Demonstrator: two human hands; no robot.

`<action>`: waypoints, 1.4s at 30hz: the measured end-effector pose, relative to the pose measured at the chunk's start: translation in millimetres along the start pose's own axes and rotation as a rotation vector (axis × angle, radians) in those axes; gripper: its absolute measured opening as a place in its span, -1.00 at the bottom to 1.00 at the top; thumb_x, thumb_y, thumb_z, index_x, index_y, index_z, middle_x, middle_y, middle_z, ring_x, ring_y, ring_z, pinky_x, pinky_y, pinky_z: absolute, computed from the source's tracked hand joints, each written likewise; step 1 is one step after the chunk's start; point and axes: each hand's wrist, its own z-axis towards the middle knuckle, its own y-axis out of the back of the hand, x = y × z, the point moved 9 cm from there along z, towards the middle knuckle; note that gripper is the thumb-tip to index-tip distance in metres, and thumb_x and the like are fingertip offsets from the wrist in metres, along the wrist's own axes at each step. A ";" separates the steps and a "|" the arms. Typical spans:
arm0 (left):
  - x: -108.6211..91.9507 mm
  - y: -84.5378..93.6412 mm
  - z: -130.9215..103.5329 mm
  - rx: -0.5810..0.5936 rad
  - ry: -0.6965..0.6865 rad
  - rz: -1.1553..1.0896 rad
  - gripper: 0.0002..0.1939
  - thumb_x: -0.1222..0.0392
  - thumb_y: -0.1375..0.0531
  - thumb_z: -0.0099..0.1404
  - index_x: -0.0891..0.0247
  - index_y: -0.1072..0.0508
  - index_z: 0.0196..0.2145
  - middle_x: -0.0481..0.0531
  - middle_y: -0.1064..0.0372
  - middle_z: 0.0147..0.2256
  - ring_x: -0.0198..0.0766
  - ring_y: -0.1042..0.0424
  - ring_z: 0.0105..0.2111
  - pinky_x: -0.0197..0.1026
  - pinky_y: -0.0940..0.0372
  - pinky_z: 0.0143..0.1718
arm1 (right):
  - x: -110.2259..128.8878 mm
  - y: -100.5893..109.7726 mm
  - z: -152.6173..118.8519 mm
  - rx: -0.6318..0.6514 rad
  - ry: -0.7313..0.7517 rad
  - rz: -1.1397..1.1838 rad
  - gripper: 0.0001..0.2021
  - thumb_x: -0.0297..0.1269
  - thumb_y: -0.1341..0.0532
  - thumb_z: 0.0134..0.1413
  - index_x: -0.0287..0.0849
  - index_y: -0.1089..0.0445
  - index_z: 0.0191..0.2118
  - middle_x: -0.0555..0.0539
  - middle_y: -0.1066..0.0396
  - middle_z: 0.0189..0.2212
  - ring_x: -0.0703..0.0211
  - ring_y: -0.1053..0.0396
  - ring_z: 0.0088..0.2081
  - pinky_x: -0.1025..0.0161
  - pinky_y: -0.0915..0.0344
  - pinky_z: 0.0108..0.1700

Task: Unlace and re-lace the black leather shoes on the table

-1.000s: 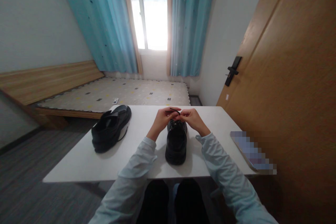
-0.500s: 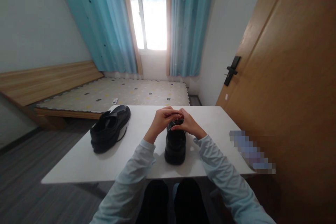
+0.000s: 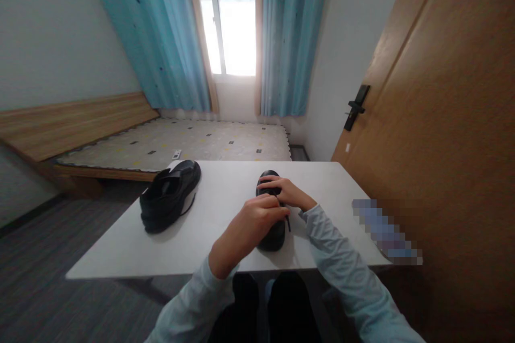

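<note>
A black lace-up shoe (image 3: pixel 272 241) lies on the white table (image 3: pixel 225 187) in front of me, its toe pointing away. My left hand (image 3: pixel 259 214) is closed above the shoe's opening, and a black shoelace (image 3: pixel 288 223) hangs from beside its fingertips. Across the front of the shoe lies my right hand (image 3: pixel 284 191), fingers stretched and slightly apart; its thumb is hidden. The laced part is mostly covered by both hands. To the left stands a second black shoe (image 3: pixel 151 214), untouched, with a loose lace beside it.
Behind the table is a bed with a patterned mattress (image 3: pixel 201 139), and a small white object (image 3: pixel 176 154) lies on it. A wooden door (image 3: pixel 434 118) stands at the right. A pixelated patch (image 3: pixel 384 233) covers something at the table's right edge.
My hands were together over the laces. Now my left hand has come back toward me with the lace, and my right hand has spread over the front of the shoe.
</note>
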 end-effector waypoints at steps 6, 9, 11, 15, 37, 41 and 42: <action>-13.4 3.4 -7.2 -0.058 -0.044 0.059 -0.81 0.31 -0.06 0.35 0.26 -0.49 -0.29 -0.01 -0.36 -0.45 -0.35 -0.34 -0.38 -0.33 -0.30 -0.36 | 0.8 -2.2 0.9 0.030 0.025 -0.046 -0.57 -0.21 -0.26 0.04 -0.14 -0.40 0.06 -0.21 -0.29 0.12 -0.03 -0.25 0.13 0.00 -0.11 0.21; -18.7 1.4 -10.2 -0.063 -0.078 0.050 -0.81 0.32 -0.06 0.35 0.28 -0.48 -0.29 -0.01 -0.36 -0.46 -0.34 -0.33 -0.38 -0.32 -0.30 -0.34 | 2.1 -2.6 0.6 0.028 0.032 -0.047 -0.56 -0.17 -0.26 0.04 -0.14 -0.39 0.07 -0.21 -0.29 0.12 -0.03 -0.25 0.14 0.00 -0.12 0.21; -22.7 0.8 -12.3 -0.074 -0.103 0.050 -0.81 0.33 -0.06 0.35 0.29 -0.48 -0.30 0.00 -0.36 -0.46 -0.35 -0.33 -0.39 -0.32 -0.30 -0.36 | 2.8 -2.9 0.8 0.028 0.027 -0.047 -0.55 -0.15 -0.27 0.03 -0.13 -0.39 0.07 -0.20 -0.29 0.12 -0.03 -0.25 0.14 0.00 -0.12 0.20; -26.0 1.4 -13.0 -0.084 -0.112 0.045 -0.79 0.32 -0.05 0.35 0.29 -0.49 -0.31 -0.01 -0.36 -0.47 -0.36 -0.35 -0.41 -0.32 -0.31 -0.39 | 2.9 -3.6 1.8 0.031 0.015 -0.049 -0.54 -0.14 -0.28 0.02 -0.13 -0.39 0.06 -0.21 -0.29 0.12 -0.05 -0.24 0.14 -0.01 -0.12 0.20; 142.1 9.5 5.8 -0.717 0.586 -0.600 -0.73 0.12 -0.30 0.08 0.28 -0.55 -0.25 0.03 -0.52 -0.42 -0.31 -0.48 -0.44 -0.25 -0.40 -0.34 | 9.5 28.1 -9.3 -0.228 0.003 0.259 -0.78 -0.14 -0.28 0.02 -0.16 -0.54 -0.28 -0.16 -0.46 -0.12 0.07 -0.40 -0.06 0.08 -0.26 0.07; 148.1 -5.1 6.1 -0.674 0.573 -0.685 -0.77 0.15 -0.30 0.07 0.29 -0.56 -0.29 0.07 -0.54 -0.34 -0.26 -0.50 -0.35 -0.21 -0.40 -0.24 | 8.6 27.7 -9.2 -0.237 -0.007 0.282 -0.77 -0.11 -0.29 0.01 -0.15 -0.54 -0.29 -0.14 -0.47 -0.17 0.08 -0.40 -0.10 0.09 -0.28 0.02; 147.5 -7.4 6.8 -0.658 0.566 -0.688 -0.78 0.16 -0.30 0.07 0.29 -0.56 -0.31 0.07 -0.54 -0.34 -0.26 -0.50 -0.34 -0.20 -0.40 -0.24 | 9.6 27.8 -9.1 -0.245 -0.003 0.276 -0.76 -0.10 -0.30 -0.01 -0.15 -0.55 -0.30 -0.14 -0.47 -0.20 0.09 -0.39 -0.11 0.10 -0.28 0.01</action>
